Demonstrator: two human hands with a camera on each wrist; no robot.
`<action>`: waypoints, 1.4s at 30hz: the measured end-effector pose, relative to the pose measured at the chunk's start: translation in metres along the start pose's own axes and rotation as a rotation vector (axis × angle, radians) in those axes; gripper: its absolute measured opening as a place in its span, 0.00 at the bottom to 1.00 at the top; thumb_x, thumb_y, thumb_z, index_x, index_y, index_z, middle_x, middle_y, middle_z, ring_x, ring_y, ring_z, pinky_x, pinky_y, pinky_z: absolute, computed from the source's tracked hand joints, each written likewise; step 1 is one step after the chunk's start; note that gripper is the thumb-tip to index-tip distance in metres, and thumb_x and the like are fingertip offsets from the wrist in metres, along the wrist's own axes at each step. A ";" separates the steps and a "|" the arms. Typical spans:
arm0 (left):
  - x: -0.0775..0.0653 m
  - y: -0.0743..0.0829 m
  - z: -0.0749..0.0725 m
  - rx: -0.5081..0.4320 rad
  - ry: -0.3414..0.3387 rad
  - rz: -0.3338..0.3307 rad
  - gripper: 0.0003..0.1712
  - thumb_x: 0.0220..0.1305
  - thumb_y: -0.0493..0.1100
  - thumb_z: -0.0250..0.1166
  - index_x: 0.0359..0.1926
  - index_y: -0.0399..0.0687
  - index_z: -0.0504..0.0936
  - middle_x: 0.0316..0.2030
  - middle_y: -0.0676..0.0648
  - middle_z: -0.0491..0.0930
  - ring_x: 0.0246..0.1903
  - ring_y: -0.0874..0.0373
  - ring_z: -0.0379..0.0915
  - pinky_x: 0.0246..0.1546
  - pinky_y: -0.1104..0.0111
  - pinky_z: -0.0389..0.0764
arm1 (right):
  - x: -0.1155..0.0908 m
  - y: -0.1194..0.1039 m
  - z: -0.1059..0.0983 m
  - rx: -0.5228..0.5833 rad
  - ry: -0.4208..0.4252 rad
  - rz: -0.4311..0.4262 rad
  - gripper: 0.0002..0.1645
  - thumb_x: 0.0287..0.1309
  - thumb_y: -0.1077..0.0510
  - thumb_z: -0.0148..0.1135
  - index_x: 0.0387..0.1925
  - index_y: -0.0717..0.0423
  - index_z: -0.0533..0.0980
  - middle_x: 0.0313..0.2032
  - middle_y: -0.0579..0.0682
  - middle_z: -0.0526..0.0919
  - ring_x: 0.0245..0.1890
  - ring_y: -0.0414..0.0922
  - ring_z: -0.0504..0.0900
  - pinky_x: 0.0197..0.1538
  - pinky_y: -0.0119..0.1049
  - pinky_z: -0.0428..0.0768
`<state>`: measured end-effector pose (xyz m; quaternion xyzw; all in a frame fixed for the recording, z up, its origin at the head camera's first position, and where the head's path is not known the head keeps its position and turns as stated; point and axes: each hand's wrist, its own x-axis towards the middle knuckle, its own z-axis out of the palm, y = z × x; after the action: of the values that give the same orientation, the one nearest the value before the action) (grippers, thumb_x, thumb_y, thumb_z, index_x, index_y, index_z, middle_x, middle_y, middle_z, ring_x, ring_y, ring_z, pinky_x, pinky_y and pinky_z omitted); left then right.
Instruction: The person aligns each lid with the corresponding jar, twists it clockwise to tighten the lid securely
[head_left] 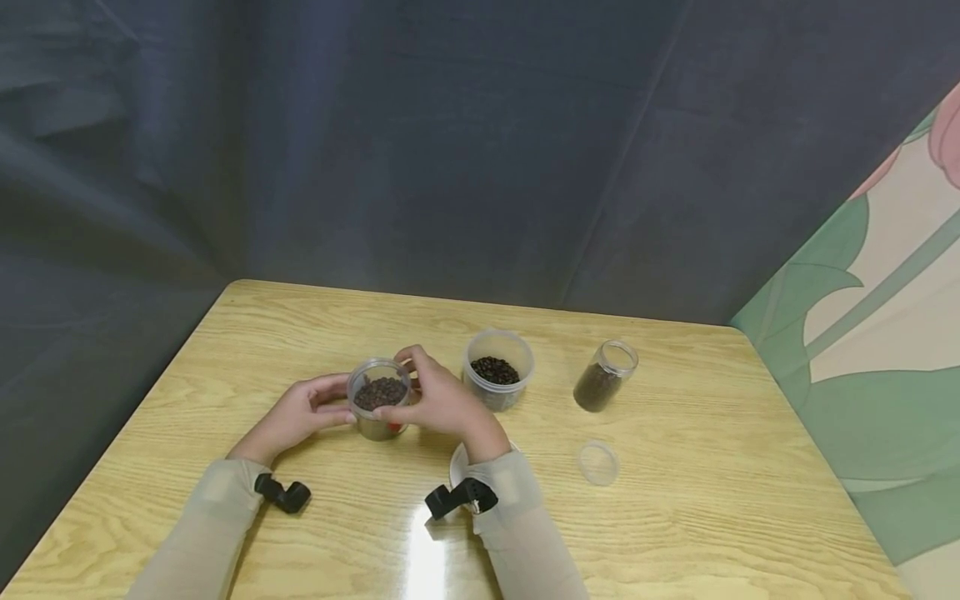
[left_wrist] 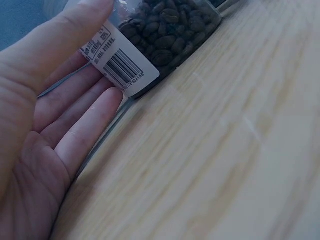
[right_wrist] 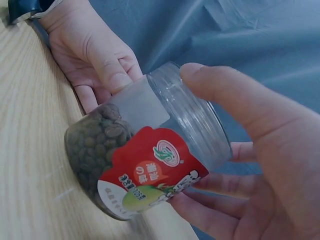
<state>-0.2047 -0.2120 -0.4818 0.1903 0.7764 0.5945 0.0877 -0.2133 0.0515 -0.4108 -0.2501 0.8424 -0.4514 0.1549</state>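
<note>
A clear plastic jar (head_left: 371, 428) stands at the left middle of the table, its top uncovered, partly filled with dark brown coffee beans (left_wrist: 172, 30). My left hand (head_left: 302, 412) holds its left side, thumb in front and fingers behind. From the right, my right hand (head_left: 441, 398) grips it near the rim, with the thumb (right_wrist: 220, 90) on the near side and the fingers around the far side. A red label (right_wrist: 155, 165) with a fruit picture faces the right wrist camera. The left wrist view shows a white barcode label (left_wrist: 122, 67) by the left fingertips.
A wider clear tub (head_left: 480, 395) with dark beans stands right of the hands. Farther right is an uncovered clear jar (head_left: 617, 358) holding dark contents. A translucent round lid (head_left: 598, 463) lies nearer. A whitish round item (head_left: 457, 468) is partly hidden under my right forearm.
</note>
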 end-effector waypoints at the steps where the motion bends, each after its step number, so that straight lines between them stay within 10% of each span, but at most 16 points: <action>1: 0.000 0.000 0.000 -0.002 -0.002 -0.001 0.36 0.63 0.36 0.73 0.69 0.31 0.71 0.64 0.31 0.73 0.55 0.66 0.77 0.56 0.73 0.80 | 0.000 0.000 0.000 -0.008 0.001 -0.007 0.48 0.56 0.44 0.76 0.70 0.51 0.61 0.64 0.56 0.72 0.61 0.52 0.78 0.58 0.37 0.81; 34: 0.000 0.001 0.000 -0.008 -0.008 0.005 0.36 0.63 0.36 0.72 0.69 0.31 0.70 0.64 0.31 0.73 0.57 0.64 0.75 0.56 0.72 0.80 | 0.000 0.001 -0.001 -0.008 0.003 0.005 0.49 0.55 0.43 0.76 0.71 0.47 0.61 0.62 0.56 0.74 0.58 0.48 0.78 0.60 0.37 0.81; 42: 0.000 0.000 0.000 -0.011 -0.010 0.013 0.36 0.63 0.35 0.72 0.69 0.30 0.70 0.64 0.30 0.72 0.55 0.70 0.75 0.56 0.73 0.81 | 0.000 0.008 -0.005 0.061 -0.048 -0.092 0.49 0.57 0.57 0.67 0.77 0.47 0.58 0.66 0.58 0.70 0.63 0.51 0.74 0.65 0.33 0.76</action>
<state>-0.2048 -0.2122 -0.4813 0.1978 0.7714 0.5983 0.0886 -0.2179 0.0581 -0.4147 -0.2946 0.8119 -0.4773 0.1616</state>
